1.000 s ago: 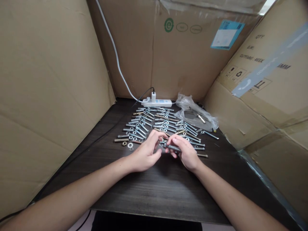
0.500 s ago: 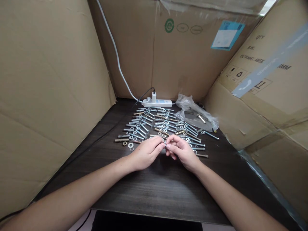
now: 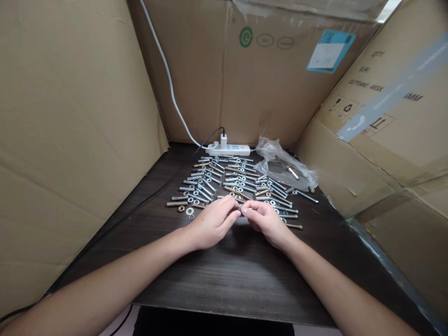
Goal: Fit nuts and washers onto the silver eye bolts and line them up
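My left hand (image 3: 212, 223) and my right hand (image 3: 266, 222) meet fingertip to fingertip over the dark wooden table (image 3: 227, 275). Between them they pinch a small metal bolt (image 3: 241, 211), mostly hidden by the fingers. Just beyond the hands lie several rows of silver bolts (image 3: 231, 179) with washers and nuts. A loose washer (image 3: 189, 211) and a nut (image 3: 181, 208) rest left of my left hand.
A white power strip (image 3: 229, 149) with a plugged charger and white cable sits at the back. A crumpled clear plastic bag (image 3: 285, 165) with a few bolts lies at back right. Cardboard boxes (image 3: 70, 116) wall the table on three sides.
The bolt that showed in my right hand a second ago is now tucked between both hands' fingertips. The hands have closed together and shifted slightly away from me.
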A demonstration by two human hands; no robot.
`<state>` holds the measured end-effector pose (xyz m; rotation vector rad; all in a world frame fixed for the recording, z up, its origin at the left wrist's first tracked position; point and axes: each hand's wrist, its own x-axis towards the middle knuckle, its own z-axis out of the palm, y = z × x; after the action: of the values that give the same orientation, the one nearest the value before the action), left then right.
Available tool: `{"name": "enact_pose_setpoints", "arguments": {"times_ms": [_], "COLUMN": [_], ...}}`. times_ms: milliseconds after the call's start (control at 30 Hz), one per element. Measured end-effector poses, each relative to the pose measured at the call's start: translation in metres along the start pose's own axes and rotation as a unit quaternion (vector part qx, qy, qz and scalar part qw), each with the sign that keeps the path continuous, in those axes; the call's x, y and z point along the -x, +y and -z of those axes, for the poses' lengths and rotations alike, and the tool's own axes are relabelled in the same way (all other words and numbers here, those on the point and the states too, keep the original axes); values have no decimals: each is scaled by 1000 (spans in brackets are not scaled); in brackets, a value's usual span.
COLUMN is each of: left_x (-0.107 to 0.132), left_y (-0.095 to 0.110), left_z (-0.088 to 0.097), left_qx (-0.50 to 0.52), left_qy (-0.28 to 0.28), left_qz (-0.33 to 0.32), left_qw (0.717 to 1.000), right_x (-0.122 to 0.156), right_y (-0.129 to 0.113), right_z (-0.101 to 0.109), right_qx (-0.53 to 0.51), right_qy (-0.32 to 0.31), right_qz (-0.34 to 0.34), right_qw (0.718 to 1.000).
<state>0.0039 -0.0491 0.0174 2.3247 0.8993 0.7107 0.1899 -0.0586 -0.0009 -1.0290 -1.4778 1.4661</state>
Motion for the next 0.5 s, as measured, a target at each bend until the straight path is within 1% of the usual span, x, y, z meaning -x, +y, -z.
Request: {"name": "enact_pose_setpoints", "arguments": {"times_ms": [100,200,300,400,500], "left_x": [0,1,1,2,3], "left_y": [3,5,4,2,0], "left_z": [1,3,4,3,3], "left_qx": [-2,1,12,47,78], "left_qy": [4,7,7,28,39], "left_qz": [-3,-7,-29,-49,-28], "left_qw": [1000,1000,999,997,996], "right_x": [-1,-1,0,2,3], "right_y": [-1,-1,-1,-1,-3], "right_z": [0,-1,-1,-2,-3], "right_qx": [14,4,-15,-7,20], "right_qy": [-7,-15,-25,-24,-11], "right_qz": [3,-4,-20,-28,-29], "right_qw": [1000,1000,999,999,999]}}
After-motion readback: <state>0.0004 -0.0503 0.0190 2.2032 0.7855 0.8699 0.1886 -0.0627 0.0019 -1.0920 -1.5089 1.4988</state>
